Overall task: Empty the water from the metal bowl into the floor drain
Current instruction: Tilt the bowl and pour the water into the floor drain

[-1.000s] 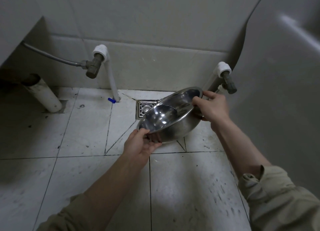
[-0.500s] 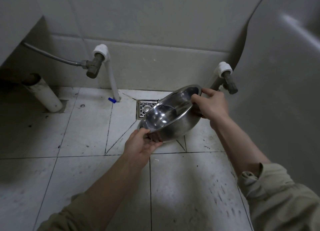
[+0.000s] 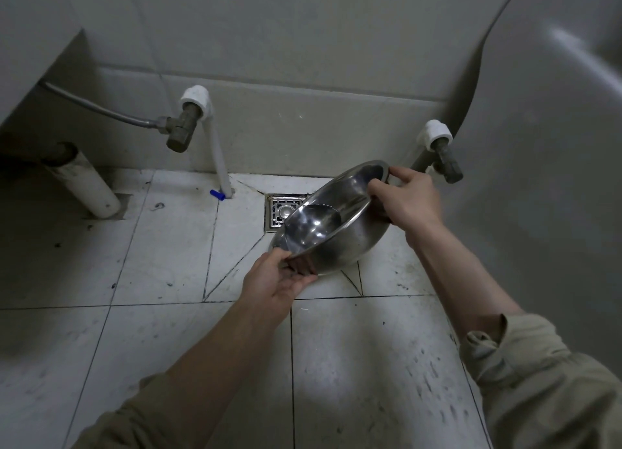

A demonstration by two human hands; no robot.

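Note:
A shiny metal bowl (image 3: 340, 233) hangs tilted above the tiled floor, its low rim toward the left and its high rim up at the right. Water has pooled in the bowl's lower left part. My left hand (image 3: 279, 282) grips the low near rim from below. My right hand (image 3: 407, 201) holds the raised far rim. The square metal floor drain (image 3: 281, 213) lies just left of and beneath the bowl, with its right side hidden behind the bowl.
Two white pipes with valves come out of the back wall, one pipe (image 3: 215, 152) left of the drain, the other valve (image 3: 444, 159) right behind my right hand. A thick white drainpipe (image 3: 87, 186) slants at far left. A large white fixture (image 3: 555, 145) fills the right.
The bowl has tipped more steeply, its right rim lifted by my right hand, and the water has gathered toward the low left rim. My left hand has stayed nearly in place.

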